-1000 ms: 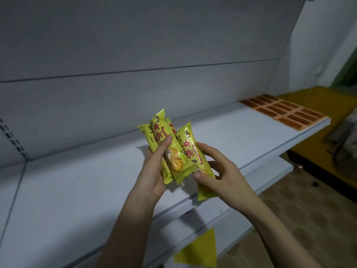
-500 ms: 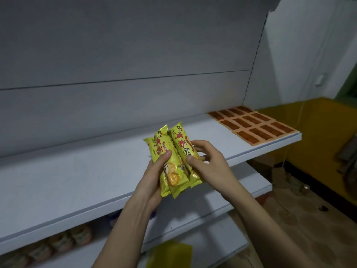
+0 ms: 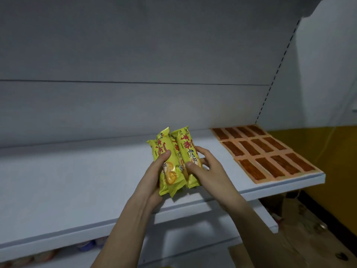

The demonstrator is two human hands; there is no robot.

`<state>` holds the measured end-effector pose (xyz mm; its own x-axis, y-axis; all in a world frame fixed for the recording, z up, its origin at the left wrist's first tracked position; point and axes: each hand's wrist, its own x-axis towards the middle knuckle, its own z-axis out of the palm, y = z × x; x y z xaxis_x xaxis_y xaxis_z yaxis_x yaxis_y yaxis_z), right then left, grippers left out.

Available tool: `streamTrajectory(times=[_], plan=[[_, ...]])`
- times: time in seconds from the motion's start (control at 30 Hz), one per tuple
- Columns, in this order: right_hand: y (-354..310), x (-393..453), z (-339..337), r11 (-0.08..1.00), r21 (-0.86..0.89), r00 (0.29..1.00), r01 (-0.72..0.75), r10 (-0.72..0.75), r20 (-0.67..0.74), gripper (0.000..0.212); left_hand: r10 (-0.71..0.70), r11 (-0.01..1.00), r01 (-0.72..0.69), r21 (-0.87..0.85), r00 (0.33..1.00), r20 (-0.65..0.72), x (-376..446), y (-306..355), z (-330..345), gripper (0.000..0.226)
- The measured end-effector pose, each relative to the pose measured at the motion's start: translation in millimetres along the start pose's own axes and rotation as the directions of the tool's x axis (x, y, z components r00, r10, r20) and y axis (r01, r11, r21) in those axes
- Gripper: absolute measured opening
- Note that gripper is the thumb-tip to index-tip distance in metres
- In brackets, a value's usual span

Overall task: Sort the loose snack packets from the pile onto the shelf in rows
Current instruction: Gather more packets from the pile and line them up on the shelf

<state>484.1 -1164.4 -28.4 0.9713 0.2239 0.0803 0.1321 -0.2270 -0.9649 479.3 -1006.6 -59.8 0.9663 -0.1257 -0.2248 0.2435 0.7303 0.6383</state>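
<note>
I hold a bunch of long yellow snack packets point(image 3: 174, 157) with red lettering, fanned upright above the white shelf point(image 3: 77, 186). My left hand point(image 3: 152, 180) grips the packets from the left, thumb across the front. The rightmost packet sits in my right hand point(image 3: 207, 171), thumb on its front and fingers behind. The packets hover over the shelf's middle, near its front edge. The pile is not in view.
Orange-red snack packets point(image 3: 264, 151) lie flat in neat rows at the shelf's right end. A lower white shelf point(image 3: 222, 219) juts out below, with small packets point(image 3: 44, 256) on a shelf under it at the bottom left. A yellow wall point(image 3: 332, 171) stands on the right.
The view has swung right and closer to the shelf. Both hands, holding the yellow packets, now sit nearer the rows of orange-red packets, and the packets are bunched closer together.
</note>
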Motion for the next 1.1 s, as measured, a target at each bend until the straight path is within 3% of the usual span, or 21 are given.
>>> streamTrajectory(times=[0.13, 0.27, 0.37, 0.43, 0.57, 0.67, 0.73, 0.8, 1.0, 1.1], plan=[[21, 41, -27, 0.994, -0.015, 0.993, -0.104, 0.103, -0.061, 0.030, -0.041, 0.998, 0.039, -0.054, 0.999, -0.024, 51, -17, 16, 0.047], [31, 82, -53, 0.988, 0.030, 0.972, -0.151, 0.154, -0.176, 0.019, -0.038, 0.999, 0.040, 0.015, 0.994, -0.105, 85, -12, 30, 0.041], [48, 117, -61, 0.978, -0.143, 0.957, -0.149, 0.107, -0.269, 0.018, -0.005, 0.998, 0.016, 0.067, 0.988, -0.157, 109, 4, 36, 0.046], [61, 143, -58, 0.954, -0.275, 0.954, -0.122, 0.035, -0.298, 0.028, 0.024, 0.996, -0.007, 0.091, 0.982, -0.185, 124, 14, 42, 0.050], [80, 179, -45, 0.762, -0.631, 0.929, -0.147, -0.113, -0.353, 0.045, 0.081, 0.985, -0.043, 0.164, 0.969, -0.232, 140, 13, 42, 0.063], [83, 181, -43, 0.696, -0.713, 0.921, -0.081, -0.221, -0.321, 0.048, 0.093, 0.975, -0.038, 0.218, 0.964, -0.248, 145, 6, 38, 0.057], [91, 179, -45, 0.633, -0.774, 0.947, -0.020, -0.235, -0.217, 0.048, 0.089, 0.974, -0.034, 0.222, 0.966, -0.242, 148, 7, 36, 0.055], [98, 177, -50, 0.613, -0.790, 0.963, 0.014, -0.221, -0.154, 0.045, 0.082, 0.980, -0.033, 0.196, 0.965, -0.250, 149, 8, 37, 0.055], [97, 183, -56, 0.672, -0.740, 0.933, -0.021, -0.252, -0.255, 0.041, 0.048, 0.993, -0.024, 0.117, 0.977, -0.208, 150, 8, 37, 0.049], [87, 177, -50, 0.802, -0.558, 0.858, 0.213, -0.427, -0.285, 0.034, 0.050, 0.995, -0.030, 0.100, 0.978, -0.201, 149, 8, 37, 0.053]])
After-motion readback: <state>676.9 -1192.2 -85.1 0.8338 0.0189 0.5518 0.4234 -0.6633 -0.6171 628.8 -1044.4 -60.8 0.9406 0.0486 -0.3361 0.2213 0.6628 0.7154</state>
